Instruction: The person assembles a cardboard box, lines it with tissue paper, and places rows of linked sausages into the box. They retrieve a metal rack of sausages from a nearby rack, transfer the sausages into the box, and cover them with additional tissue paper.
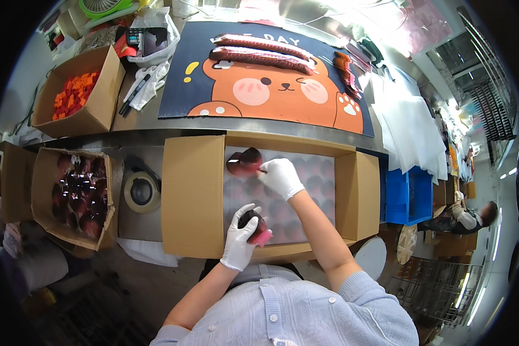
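Note:
A cardboard box (193, 194) with spread flaps lies before me, and a translucent white sheet covers rows of round dark-red pieces in it. My right hand (281, 176), in a white glove, grips the edge of a glossy dark-red curved piece (244, 162) over the box's back left corner. Lower down, my gloved left hand (242, 235) holds another dark, shiny piece (256, 228) with a pink part at its lower end. What exactly these pieces are, I cannot tell. Two long stacks of dark-red pieces (261, 60) lie on the bear-print mat (281, 104).
At left stand a box of glossy dark-red pieces (108, 203), a tape roll (134, 192) and a box of orange and red bits (108, 93). A marker (135, 94) rests on a glove. A blue crate (408, 194) stands at right; farther off is a person (467, 218).

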The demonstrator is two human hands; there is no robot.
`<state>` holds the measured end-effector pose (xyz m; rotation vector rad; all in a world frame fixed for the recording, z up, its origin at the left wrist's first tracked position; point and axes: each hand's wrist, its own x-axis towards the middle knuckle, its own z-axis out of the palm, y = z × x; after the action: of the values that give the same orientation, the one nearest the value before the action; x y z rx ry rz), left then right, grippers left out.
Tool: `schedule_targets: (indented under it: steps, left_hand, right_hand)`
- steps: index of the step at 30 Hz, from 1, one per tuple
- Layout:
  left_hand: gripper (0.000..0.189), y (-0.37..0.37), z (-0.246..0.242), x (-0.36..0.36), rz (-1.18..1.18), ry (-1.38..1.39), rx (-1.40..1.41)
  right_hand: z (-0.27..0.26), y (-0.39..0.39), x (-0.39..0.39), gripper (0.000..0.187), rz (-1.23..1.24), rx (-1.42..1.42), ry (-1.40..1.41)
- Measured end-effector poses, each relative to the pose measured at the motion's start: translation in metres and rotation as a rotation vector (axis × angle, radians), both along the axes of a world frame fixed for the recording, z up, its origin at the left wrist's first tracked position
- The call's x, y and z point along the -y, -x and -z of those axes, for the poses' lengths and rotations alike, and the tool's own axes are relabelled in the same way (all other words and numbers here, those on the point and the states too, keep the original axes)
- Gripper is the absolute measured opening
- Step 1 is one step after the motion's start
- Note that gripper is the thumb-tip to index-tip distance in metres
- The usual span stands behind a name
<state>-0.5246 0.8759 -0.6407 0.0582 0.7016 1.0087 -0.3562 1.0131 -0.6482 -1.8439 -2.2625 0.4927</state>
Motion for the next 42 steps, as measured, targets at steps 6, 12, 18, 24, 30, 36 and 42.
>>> schedule_targets:
  steps: [6,12,18,24,30,36,42]
  left_hand:
    - [0.045,0.002,0.008,-0.005,0.045,-0.026,0.039]
    - [0.071,-0.024,0.004,-0.023,0.004,-0.178,-0.182]
    - [0.042,-0.050,0.015,-0.037,-0.178,-0.235,-0.326]
    - [0.030,-0.031,0.027,-0.028,-0.091,-0.246,-0.133]
    - [0.020,0.008,0.014,0.005,0.016,0.113,-0.025]
    - [0.021,0.017,-0.005,0.011,0.134,0.036,-0.002]
    - [0.037,0.004,0.004,0.007,0.111,-0.048,-0.023]
  right_hand:
    - [0.014,-0.105,0.008,0.019,0.179,0.315,-0.039]
    - [0.020,-0.189,0.030,0.019,0.488,0.561,0.167]
    - [-0.050,-0.060,0.078,0.025,0.016,-0.491,0.532]
    - [-0.051,-0.032,0.086,0.023,0.001,-0.376,0.480]
    - [-0.027,-0.007,0.069,0.021,0.005,-0.379,0.290]
    - [0.000,-0.028,0.050,0.023,-0.027,0.064,0.070]
    - [0.001,-0.143,0.075,0.018,0.264,0.363,0.138]
